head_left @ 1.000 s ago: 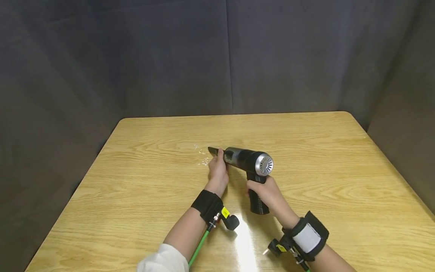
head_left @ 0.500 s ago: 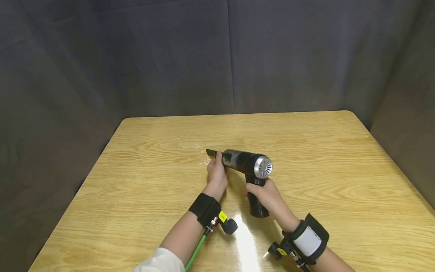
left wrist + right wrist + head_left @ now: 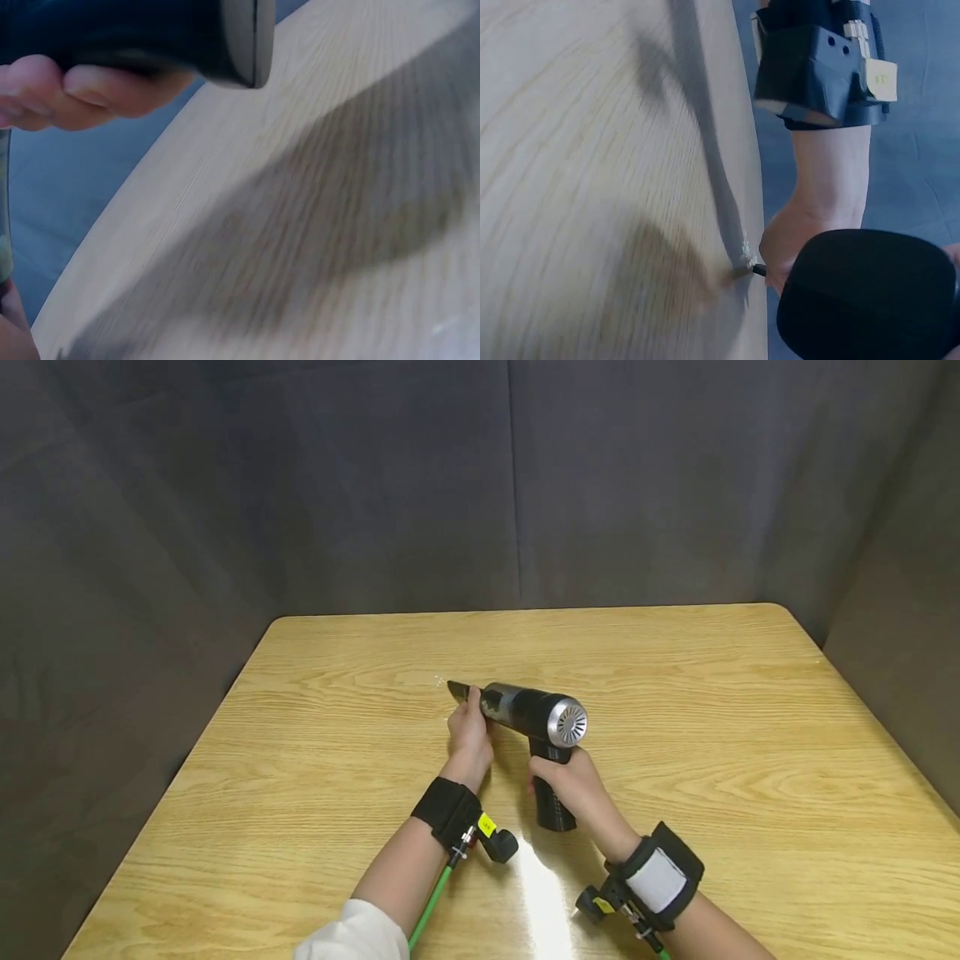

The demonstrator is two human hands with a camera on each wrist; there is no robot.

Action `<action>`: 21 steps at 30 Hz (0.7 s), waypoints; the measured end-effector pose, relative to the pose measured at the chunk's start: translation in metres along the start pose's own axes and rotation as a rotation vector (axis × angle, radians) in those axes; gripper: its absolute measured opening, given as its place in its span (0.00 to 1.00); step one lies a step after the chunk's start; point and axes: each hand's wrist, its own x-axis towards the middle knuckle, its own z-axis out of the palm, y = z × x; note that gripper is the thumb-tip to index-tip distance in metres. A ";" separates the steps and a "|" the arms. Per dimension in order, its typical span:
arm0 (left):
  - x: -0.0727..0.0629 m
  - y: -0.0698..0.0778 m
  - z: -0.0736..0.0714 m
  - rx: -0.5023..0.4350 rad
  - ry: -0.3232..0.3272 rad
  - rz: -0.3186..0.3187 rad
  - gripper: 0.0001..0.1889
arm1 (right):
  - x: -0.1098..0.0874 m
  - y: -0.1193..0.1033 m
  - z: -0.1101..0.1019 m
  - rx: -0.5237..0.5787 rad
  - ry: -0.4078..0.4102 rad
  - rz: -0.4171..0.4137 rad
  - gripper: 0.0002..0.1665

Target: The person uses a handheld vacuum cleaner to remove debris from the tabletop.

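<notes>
A black handheld vacuum (image 3: 525, 710) with a clear front section, a silver vented rear cap and a flat dark nozzle (image 3: 455, 691) points to the far left. My right hand (image 3: 573, 781) grips its pistol handle (image 3: 553, 810). In the left wrist view, curled fingers (image 3: 97, 90) of that hand wrap the handle. Up front, my left hand (image 3: 469, 735) holds the vacuum near the nozzle, thumb on top, its other fingers mostly hidden. A few white bits (image 3: 438, 680) lie just beyond the nozzle tip; more white bits (image 3: 746, 249) show beside it in the right wrist view.
The wooden table (image 3: 675, 693) spreads out on every side, with a dark curtain (image 3: 390, 485) behind it. Each wrist wears a black strap with a camera; a green cable (image 3: 431, 906) runs from the left one.
Both hands and the vacuum have shifted slightly left. The nozzle now covers the spot where several white bits showed, and fewer are visible in the head view.
</notes>
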 end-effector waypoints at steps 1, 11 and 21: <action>0.001 0.000 0.000 0.005 -0.003 0.001 0.21 | 0.000 0.000 0.001 0.003 0.004 0.000 0.03; 0.008 0.000 0.001 0.012 0.019 0.010 0.22 | 0.004 0.000 0.006 0.000 0.010 0.004 0.02; 0.011 0.002 0.000 0.001 0.060 0.009 0.22 | 0.008 0.000 0.008 -0.020 -0.009 0.003 0.04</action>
